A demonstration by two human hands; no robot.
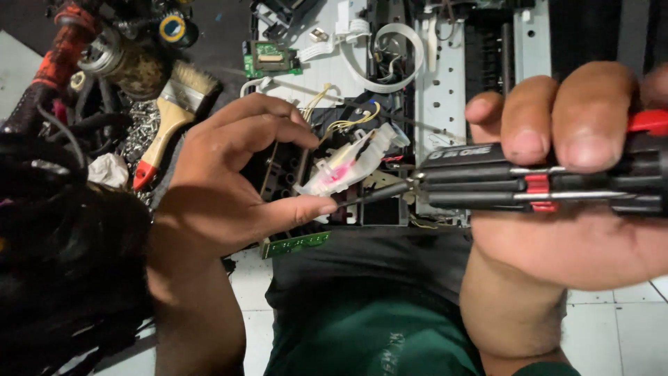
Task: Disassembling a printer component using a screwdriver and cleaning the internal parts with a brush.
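While my right hand (577,209) wraps its fingers (588,111) tightly around a black screwdriver (529,182) with red trim, the thin shaft points left toward the opened machine (445,90) in front of me. My left hand (229,181) reaches into that machine, fingers partly curled and spread, the thumb tip touching the shaft near its end; I cannot tell whether this hand is actually clamping anything. Just beside the thumb sits a clear plastic part (348,163) stained pink, tilted, with yellow wires (341,118) running above it. A small green circuit board (296,244) pokes out below the left hand, and another green board (271,59) lies farther up near a white flat cable (390,59) looped over the machine. To the left, a paintbrush (170,118) with a wooden handle and red tip lies among a heap of dark cables (90,132) and metal bits. White floor tiles (619,327) show at the lower right.
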